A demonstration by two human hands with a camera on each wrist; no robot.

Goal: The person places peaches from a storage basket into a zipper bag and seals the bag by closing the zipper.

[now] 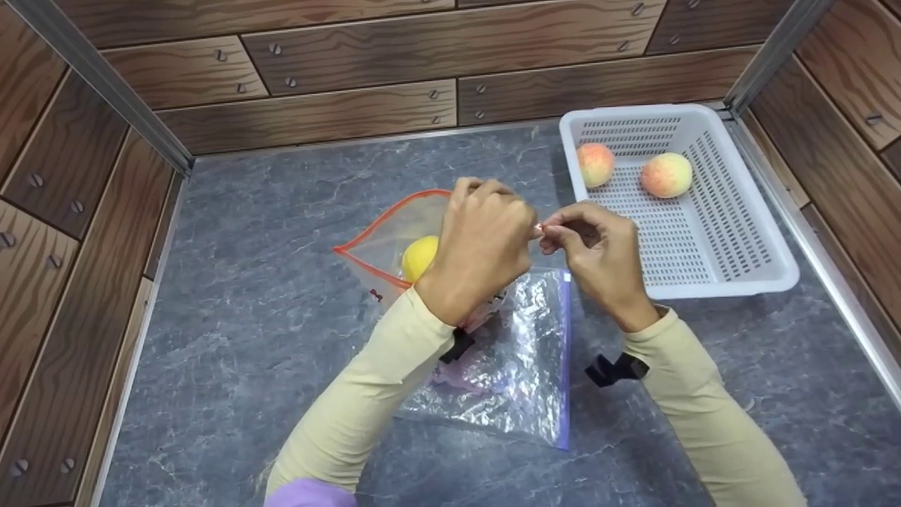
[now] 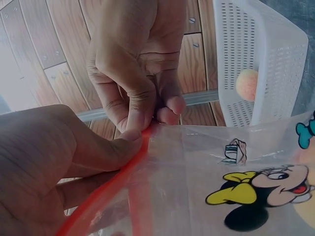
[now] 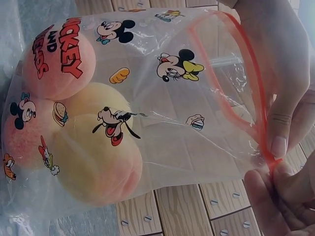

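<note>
"How far along is it?"

"Some peaches (image 3: 98,155) are in the bag (image 3: 162,128), left of the basket (image 1: 676,246). Two more peaches (image 1: 667,176) sit inside the basket."

"And the hands?"

"The left hand (image 1: 486,246) and right hand (image 1: 602,260) both curl and pinch the bag's red edge (image 2: 98,194). The bag gapes, so I think shutting it isn't done."

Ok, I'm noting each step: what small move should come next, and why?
Probably pressing the clear plastic cartoon-print bag's red zip strips together: left hand and right hand pinch one end, the strips gape elsewhere, and round pink-and-yellow fruits sit inside.
</note>
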